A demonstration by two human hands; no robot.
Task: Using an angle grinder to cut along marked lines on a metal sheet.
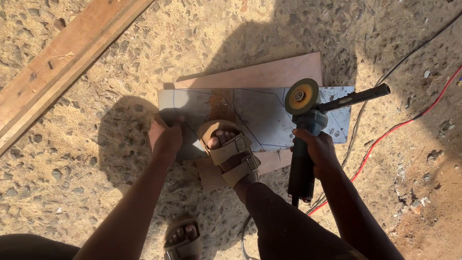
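Two hands are at work on one metal sheet (260,113), which lies on a thin board (269,72) on the gravel ground (96,192), with a wooden plank (57,67) far at 10 o'clock. The left hand (165,137) presses, fingers closed, on the sheet's near left corner. A foot in a tan sandal (231,151) stands on the near edge at the middle. At 3 o'clock the right hand (318,149) grips the body of an angle grinder (303,144), its disc (301,96) over the sheet's right part. Thin drawn lines cross the sheet, and I see no cut through it yet, so the cutting seems still ahead.
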